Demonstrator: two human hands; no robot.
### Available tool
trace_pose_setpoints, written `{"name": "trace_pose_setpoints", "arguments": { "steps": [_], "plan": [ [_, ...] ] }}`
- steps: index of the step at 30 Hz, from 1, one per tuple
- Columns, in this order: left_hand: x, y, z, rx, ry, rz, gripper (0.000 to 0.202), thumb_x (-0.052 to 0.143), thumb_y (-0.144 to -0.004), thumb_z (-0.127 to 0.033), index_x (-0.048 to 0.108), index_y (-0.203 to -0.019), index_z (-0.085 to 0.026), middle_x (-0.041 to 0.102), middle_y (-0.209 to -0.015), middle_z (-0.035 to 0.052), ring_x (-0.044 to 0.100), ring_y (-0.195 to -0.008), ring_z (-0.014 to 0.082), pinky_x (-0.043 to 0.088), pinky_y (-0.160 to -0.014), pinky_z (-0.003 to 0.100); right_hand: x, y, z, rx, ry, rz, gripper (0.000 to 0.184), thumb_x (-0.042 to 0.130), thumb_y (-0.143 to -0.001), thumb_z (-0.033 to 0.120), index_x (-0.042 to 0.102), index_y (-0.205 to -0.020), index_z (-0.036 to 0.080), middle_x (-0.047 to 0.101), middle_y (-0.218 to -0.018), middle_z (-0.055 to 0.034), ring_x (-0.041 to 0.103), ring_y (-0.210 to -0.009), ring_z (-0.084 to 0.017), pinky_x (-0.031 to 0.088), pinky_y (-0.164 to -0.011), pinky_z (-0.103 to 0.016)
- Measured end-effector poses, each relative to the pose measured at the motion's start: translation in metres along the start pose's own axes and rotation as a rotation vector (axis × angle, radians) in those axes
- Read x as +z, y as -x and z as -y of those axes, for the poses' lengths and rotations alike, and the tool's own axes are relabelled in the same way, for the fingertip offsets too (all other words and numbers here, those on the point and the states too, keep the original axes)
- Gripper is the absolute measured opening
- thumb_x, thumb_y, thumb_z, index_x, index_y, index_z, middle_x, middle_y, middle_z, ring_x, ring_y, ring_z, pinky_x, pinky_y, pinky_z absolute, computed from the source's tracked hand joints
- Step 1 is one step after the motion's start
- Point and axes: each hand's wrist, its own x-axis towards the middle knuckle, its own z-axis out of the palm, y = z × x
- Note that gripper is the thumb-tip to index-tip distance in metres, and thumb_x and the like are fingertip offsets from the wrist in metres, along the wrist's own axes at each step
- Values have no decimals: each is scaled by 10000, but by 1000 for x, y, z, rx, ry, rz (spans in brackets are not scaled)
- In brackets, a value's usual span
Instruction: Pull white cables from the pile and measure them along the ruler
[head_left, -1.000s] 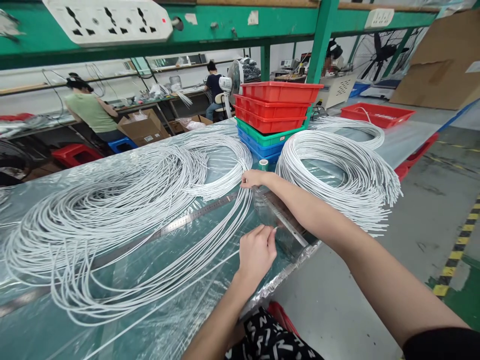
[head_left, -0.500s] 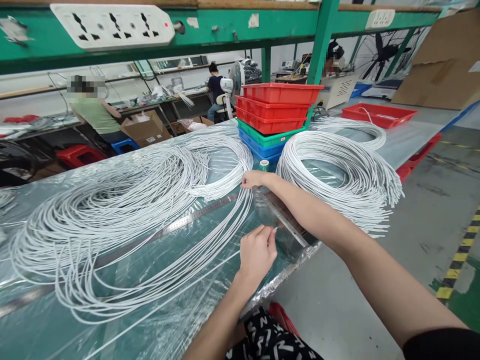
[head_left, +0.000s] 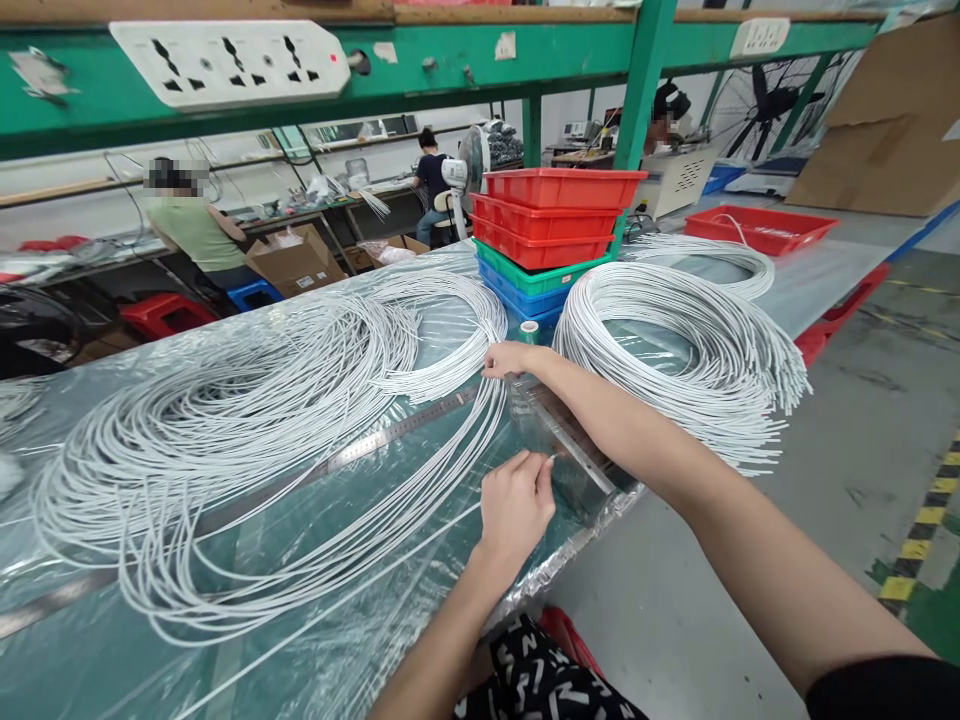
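Both hands unchanged from a second ago; only my head has drifted slightly, so the work is paused mid-grip. My right hand (head_left: 510, 358) stays pinched on the ends of the white cable strands (head_left: 457, 440), which sweep from it toward my left hand (head_left: 516, 505). My left hand is closed, fingertips pinching a strand end at the metal stop block (head_left: 570, 455) just right of it. The steel ruler (head_left: 390, 432) lies on the tabletop (head_left: 315, 520), running left from between my hands. The finished coil (head_left: 675, 350) sits beyond my right forearm.
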Motion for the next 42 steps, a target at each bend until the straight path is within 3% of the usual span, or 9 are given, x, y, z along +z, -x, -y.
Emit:
{"name": "trace_pose_setpoints", "arguments": {
  "steps": [13,20,22,27,33,36,39,40,42],
  "plan": [
    [-1,-2,-1,-41,53,32,297,437,-979,-217,609,-738,-190,577,-687,-3,540,-621,129,315,-591,277,-1,2,0,-3,-5,12,316,529,-902,293,759,-992,96,722,-812,-94,585,-581,-135,362,-542,-231],
    [-5,-4,4,-24,56,118,256,427,-993,-235,641,-857,-197,636,-750,3,580,-674,149,338,-611,283,0,-2,-4,-14,-27,-9,305,530,-914,302,754,-993,111,711,-774,-70,566,-536,-122,379,-553,-225],
    [-12,-8,8,15,80,100,264,427,-999,-251,646,-862,-198,643,-776,10,584,-726,157,376,-670,285,1,-3,-6,-17,-37,-16,308,529,-915,307,751,-1004,112,713,-782,-64,557,-522,-115,379,-550,-221],
    [-47,-15,18,38,175,-95,239,457,-994,-285,647,-887,-188,651,-914,41,577,-895,180,402,-844,319,7,-8,-9,-32,-62,-33,314,514,-917,300,745,-1006,106,715,-780,-57,548,-524,-103,374,-553,-206],
    [-78,0,15,-106,524,-103,297,463,-988,-391,629,-867,-177,614,-757,12,558,-710,134,424,-684,261,6,-8,-1,-92,-8,-174,253,553,-898,267,739,-1015,142,726,-872,-66,631,-754,-134,376,-647,-191],
    [-89,18,4,-116,654,-45,351,452,-989,-436,626,-846,-167,599,-721,16,544,-657,122,433,-635,251,-8,5,13,-227,-16,-314,216,555,-906,248,728,-978,139,717,-919,-72,629,-819,-145,382,-699,-202],
    [-111,41,-14,-129,819,-70,353,463,-985,-459,628,-859,-174,551,-616,-3,519,-557,110,429,-562,249,-17,38,50,-385,-185,-381,223,534,-923,227,690,-1053,134,701,-938,-68,621,-808,-140,414,-747,-223],
    [-122,48,-21,-137,877,-99,335,469,-984,-456,632,-876,-184,532,-583,-13,508,-522,108,422,-528,249,-14,56,69,-480,-279,-336,248,538,-918,210,663,-1119,138,697,-967,-65,620,-814,-134,429,-761,-229],
    [-146,63,-35,-132,956,-165,290,485,-983,-435,641,-880,-214,525,-557,-15,499,-482,110,412,-473,253,2,98,111,-734,-480,-104,353,569,-896,185,590,-1248,159,687,-1053,-60,621,-868,-127,455,-789,-233]
  ]
}}
